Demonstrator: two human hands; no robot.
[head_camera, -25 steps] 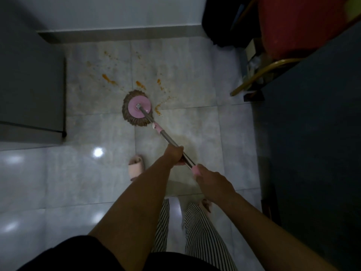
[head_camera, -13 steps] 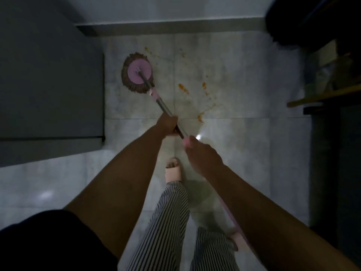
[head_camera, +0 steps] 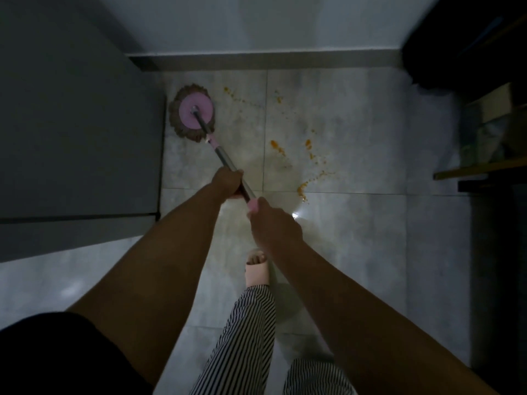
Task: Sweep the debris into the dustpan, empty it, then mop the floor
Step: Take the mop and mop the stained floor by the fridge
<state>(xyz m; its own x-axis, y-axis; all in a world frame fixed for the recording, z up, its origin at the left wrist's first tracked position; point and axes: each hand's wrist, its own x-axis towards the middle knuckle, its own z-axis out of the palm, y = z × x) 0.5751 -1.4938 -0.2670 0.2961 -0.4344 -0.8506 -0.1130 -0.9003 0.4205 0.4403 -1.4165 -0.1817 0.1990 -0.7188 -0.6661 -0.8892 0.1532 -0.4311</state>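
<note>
A round mop head [head_camera: 191, 113], brown fringe around a pink disc, rests flat on the pale tiled floor [head_camera: 356, 229] close to the grey cabinet's corner. Its metal handle [head_camera: 225, 159] slants back toward me. My left hand [head_camera: 228, 181] grips the handle higher up the shaft. My right hand [head_camera: 272, 220] holds it just behind, on a pink grip section. Orange stains [head_camera: 306, 155] are scattered over the tiles to the right of the mop head. No dustpan is in view.
A grey cabinet [head_camera: 79, 132] fills the left side. The white wall and grey skirting [head_camera: 256, 62] close the far end. Dark furniture and a shelf [head_camera: 482, 166] stand on the right. My slippered foot [head_camera: 256, 269] and striped trousers [head_camera: 248, 337] are below my hands.
The mop head has gone from the middle of the stains to the far left by the cabinet. Both hands kept their grip, and I stepped closer to the wall.
</note>
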